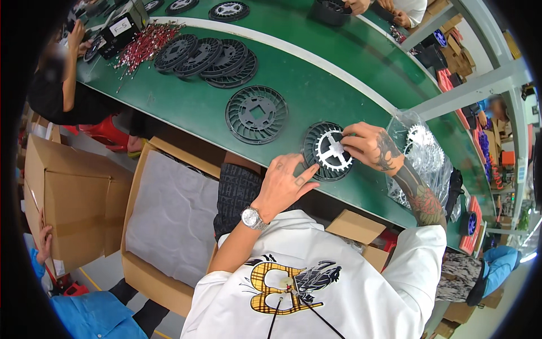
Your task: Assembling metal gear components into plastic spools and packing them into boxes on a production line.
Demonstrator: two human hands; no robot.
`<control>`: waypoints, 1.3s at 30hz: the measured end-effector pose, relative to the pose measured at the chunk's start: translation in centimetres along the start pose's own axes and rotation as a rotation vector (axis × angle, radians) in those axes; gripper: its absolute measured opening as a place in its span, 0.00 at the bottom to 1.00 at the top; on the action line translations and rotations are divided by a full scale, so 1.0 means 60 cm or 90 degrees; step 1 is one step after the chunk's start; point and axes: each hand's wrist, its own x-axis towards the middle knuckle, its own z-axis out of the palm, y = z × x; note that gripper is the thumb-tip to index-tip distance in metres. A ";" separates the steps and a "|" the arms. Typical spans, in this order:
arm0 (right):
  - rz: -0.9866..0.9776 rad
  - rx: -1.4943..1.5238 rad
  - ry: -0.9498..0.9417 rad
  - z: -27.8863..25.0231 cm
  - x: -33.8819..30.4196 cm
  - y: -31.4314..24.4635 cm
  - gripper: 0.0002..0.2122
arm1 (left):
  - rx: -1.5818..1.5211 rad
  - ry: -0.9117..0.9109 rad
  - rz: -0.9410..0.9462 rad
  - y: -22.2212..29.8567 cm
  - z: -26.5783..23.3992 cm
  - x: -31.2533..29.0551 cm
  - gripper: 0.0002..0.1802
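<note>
Head view: your left hand [284, 182] lies spread, fingertips steadying the black disc [329, 151] at its 7 o'clock edge. Your right hand [370, 147] pinches the white gear [332, 150] seated on it, from 2 o'clock. Another disc [257, 114] lies at 10 o'clock on the green belt [186, 101].

Six black discs [257, 114], two cardboard boxes [73, 198]

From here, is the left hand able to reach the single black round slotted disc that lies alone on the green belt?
Probably yes. The left hand rests beside the disc being worked on, and the single black round slotted disc lies just beyond it on the green belt, with nothing between them.
</note>
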 end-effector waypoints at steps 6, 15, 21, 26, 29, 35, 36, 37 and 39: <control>-0.001 0.016 0.010 0.017 -0.007 -0.007 0.11 | -0.005 0.042 -0.005 -0.002 -0.002 -0.001 0.28; -0.012 0.017 0.016 0.018 -0.011 -0.004 0.11 | -0.018 0.026 -0.023 -0.002 0.002 -0.002 0.27; -0.012 0.005 0.011 0.020 -0.010 0.002 0.11 | -0.021 0.044 -0.030 -0.002 0.005 0.000 0.27; -0.016 0.012 0.004 0.022 -0.008 0.006 0.09 | -0.026 0.028 -0.027 -0.001 0.003 0.001 0.28; -0.011 0.015 0.006 0.027 -0.009 0.004 0.09 | -0.027 0.031 -0.028 -0.001 0.004 0.000 0.27; 0.012 0.005 0.017 0.019 -0.015 -0.023 0.11 | -0.026 0.036 -0.042 -0.002 0.008 -0.002 0.28; 0.027 0.012 0.033 0.017 -0.018 -0.028 0.10 | -0.025 0.038 -0.043 -0.002 0.009 -0.004 0.28; 0.042 0.018 0.048 0.014 -0.019 -0.032 0.10 | -0.025 0.038 -0.044 -0.003 0.009 -0.004 0.28; 0.063 0.024 0.053 0.016 -0.021 -0.036 0.10 | -0.018 0.048 -0.036 -0.003 0.008 -0.002 0.29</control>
